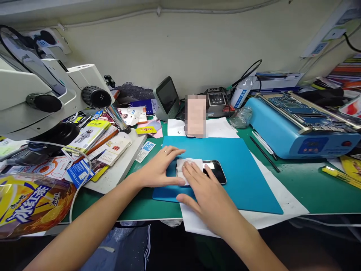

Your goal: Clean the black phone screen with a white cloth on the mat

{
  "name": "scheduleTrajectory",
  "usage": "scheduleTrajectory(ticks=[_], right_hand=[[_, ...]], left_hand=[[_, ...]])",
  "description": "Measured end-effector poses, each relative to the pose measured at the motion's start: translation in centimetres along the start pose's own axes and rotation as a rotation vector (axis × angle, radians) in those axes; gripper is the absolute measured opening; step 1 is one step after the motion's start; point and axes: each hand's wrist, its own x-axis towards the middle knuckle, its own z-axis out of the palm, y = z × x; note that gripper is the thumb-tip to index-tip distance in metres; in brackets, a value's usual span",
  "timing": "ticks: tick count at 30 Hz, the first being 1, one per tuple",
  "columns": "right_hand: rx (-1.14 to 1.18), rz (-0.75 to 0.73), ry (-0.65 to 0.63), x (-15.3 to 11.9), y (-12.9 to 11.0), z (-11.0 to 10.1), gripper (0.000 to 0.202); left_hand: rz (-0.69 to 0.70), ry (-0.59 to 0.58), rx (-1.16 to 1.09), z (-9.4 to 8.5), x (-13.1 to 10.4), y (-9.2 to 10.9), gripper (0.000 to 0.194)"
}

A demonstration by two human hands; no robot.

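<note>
A phone (218, 172) with a dark glossy screen lies flat on a blue mat (239, 150). A folded white wipe (194, 162) covers its left part. The outstretched fingers of my right hand (204, 188) press the wipe flat against the screen, with the thumb spread away from them. My left hand (159, 169) is at the phone's left end, thumb and fingers apart around that edge, with nothing gripped between them. A ring is on one of its fingers. What lies under the wipe is hidden.
Left stand a microscope (81, 88), stacked boxes (90, 135) and a bottle of brown drink (36, 203). A blue machine (296, 139) carrying circuit boards is at right, near a black pen-like tool (265, 154) and a glass jar (241, 116). Behind the mat are a small display (167, 96) and a pixelated panel (196, 116).
</note>
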Motion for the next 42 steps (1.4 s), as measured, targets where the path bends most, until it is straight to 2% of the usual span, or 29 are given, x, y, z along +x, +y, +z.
scheduleTrajectory(ticks=[2,4,9,13,16,19,22,24,28,31,33,36,42], right_hand=[[-0.004,-0.053,0.006,-0.8,0.2,0.3,0.071],[-0.004,-0.08,-0.001,-2.3,1.4,0.2,0.068],[-0.026,0.04,0.013,-4.6,6.9,-0.6,0.063],[0.069,0.075,-0.043,-3.3,10.1,-1.5,0.063],[0.14,0.059,-0.076,-1.6,11.3,-2.1,0.061],[0.14,0.067,-0.05,-0.2,12.0,-2.3,0.058],[0.088,0.08,-0.059,0.8,12.0,-2.1,0.061],[0.049,0.085,-0.078,1.4,11.2,-1.9,0.07],[0.01,0.087,-0.098,3.4,7.7,-1.5,0.096],[0.04,0.143,-0.152,4.9,5.3,-1.3,0.105],[0.077,0.158,-0.17,5.2,4.7,-1.2,0.105],[0.098,0.138,-0.141,4.1,5.0,-0.9,0.1],[0.03,0.052,-0.11,-0.4,5.5,-0.1,0.096]], left_hand=[[0.017,-0.041,0.041,-0.1,0.0,-0.1,0.096],[0.021,-0.071,0.093,-0.1,0.0,0.0,0.099],[0.013,-0.067,0.149,-0.2,0.2,0.2,0.087],[-0.005,0.0,0.106,-0.1,0.3,-0.1,0.074],[-0.039,0.058,0.077,0.1,0.6,-0.5,0.069],[-0.083,0.104,0.096,0.4,0.9,-0.9,0.065],[-0.123,0.154,0.101,0.8,1.1,-1.3,0.062],[-0.138,0.171,0.094,0.9,1.1,-1.5,0.062],[-0.145,0.162,0.081,1.1,1.0,-1.7,0.067],[-0.165,0.174,0.065,1.1,0.9,-1.7,0.068],[-0.168,0.175,0.061,1.1,0.8,-1.7,0.066],[-0.154,0.168,0.075,0.8,0.7,-1.6,0.063],[-0.123,0.154,0.075,0.4,0.7,-1.3,0.059]])
